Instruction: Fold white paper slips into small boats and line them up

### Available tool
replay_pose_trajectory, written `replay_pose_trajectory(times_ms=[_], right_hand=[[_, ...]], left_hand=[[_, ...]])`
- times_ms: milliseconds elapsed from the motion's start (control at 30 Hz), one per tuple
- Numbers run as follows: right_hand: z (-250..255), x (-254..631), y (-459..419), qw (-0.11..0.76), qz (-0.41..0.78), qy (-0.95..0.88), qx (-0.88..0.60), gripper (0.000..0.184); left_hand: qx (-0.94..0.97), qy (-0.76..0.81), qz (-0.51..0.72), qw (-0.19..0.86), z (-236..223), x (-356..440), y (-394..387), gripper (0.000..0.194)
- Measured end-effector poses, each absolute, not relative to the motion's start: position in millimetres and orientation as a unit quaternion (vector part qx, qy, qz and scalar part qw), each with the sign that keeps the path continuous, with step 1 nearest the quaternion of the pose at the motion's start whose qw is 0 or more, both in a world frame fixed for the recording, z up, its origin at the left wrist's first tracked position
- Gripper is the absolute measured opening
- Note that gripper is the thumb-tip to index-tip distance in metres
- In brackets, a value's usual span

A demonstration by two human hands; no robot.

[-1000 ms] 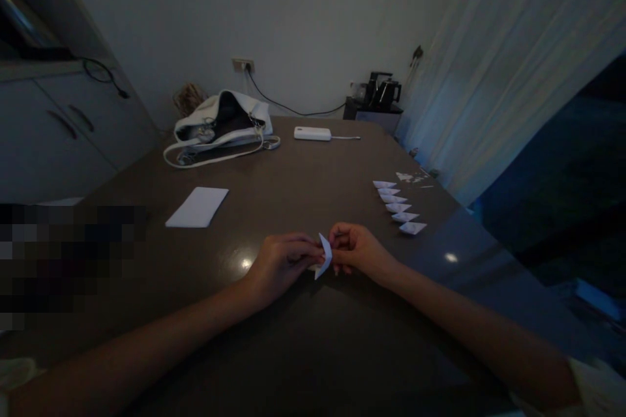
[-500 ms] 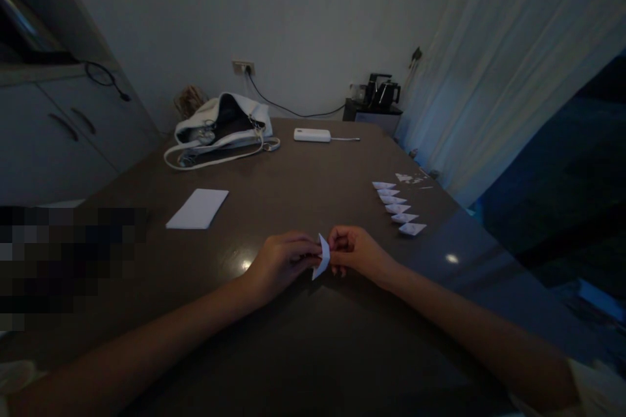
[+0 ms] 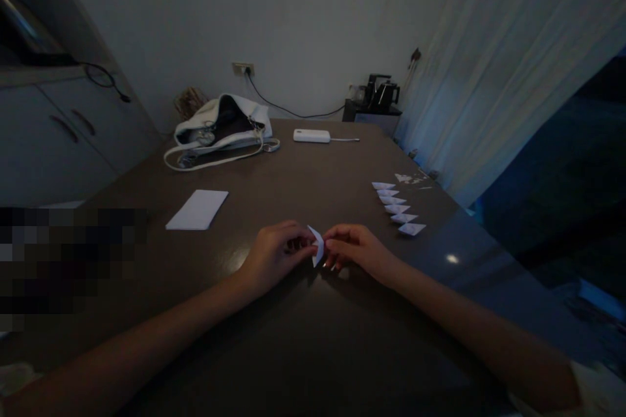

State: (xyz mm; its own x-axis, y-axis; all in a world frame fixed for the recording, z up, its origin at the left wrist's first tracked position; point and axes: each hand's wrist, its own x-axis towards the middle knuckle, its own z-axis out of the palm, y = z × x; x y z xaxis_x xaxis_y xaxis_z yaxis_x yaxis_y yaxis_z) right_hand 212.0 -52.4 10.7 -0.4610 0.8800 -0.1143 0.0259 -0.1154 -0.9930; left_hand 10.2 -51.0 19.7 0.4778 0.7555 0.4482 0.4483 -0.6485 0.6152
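Observation:
Between my hands, above the brown table [image 3: 293,332], is a small folded white paper boat [image 3: 319,247], its pointed ends up and down. My left hand [image 3: 280,251] pinches it from the left between thumb and fingers. From the other side, the thumb and forefinger of my right hand [image 3: 356,247] grip its right side. Several finished-looking paper boats [image 3: 401,217] lie in a slanting row beyond my right hand. A stack of white paper [image 3: 197,210] rests to the left.
Torn paper scraps [image 3: 409,178] lie near the right edge. A white power bank [image 3: 312,135] with a short cable and a white handbag [image 3: 222,127] sit at the far end. A black coffee maker [image 3: 384,92] stands behind, and a pale curtain [image 3: 454,65] hangs on the right.
The paper boat has moved slightly up and to the left and tilted the other way. My left fingers have arched more, and my right fingers have shifted their pinch on its side.

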Motion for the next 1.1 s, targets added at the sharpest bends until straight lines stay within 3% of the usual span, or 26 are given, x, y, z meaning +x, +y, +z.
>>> replay_pose_trajectory(times_ms=[400,567,900,1100], right_hand=[[15,212,-53,0.321,0.650,-0.571,-0.385,0.030],[15,214,-53,0.315,0.640,-0.578,-0.396,0.023],[17,217,-50,0.295,0.637,-0.570,-0.428,0.025],[19,225,-44,0.311,0.531,-0.625,-0.481,0.019]], left_hand=[[0.853,0.314,0.364,0.200,23,9,-53,0.010],[0.842,0.324,0.395,0.174,25,9,-54,0.016],[0.802,0.371,0.357,0.302,19,9,-48,0.016],[0.768,0.409,0.358,0.338,15,8,-45,0.018]])
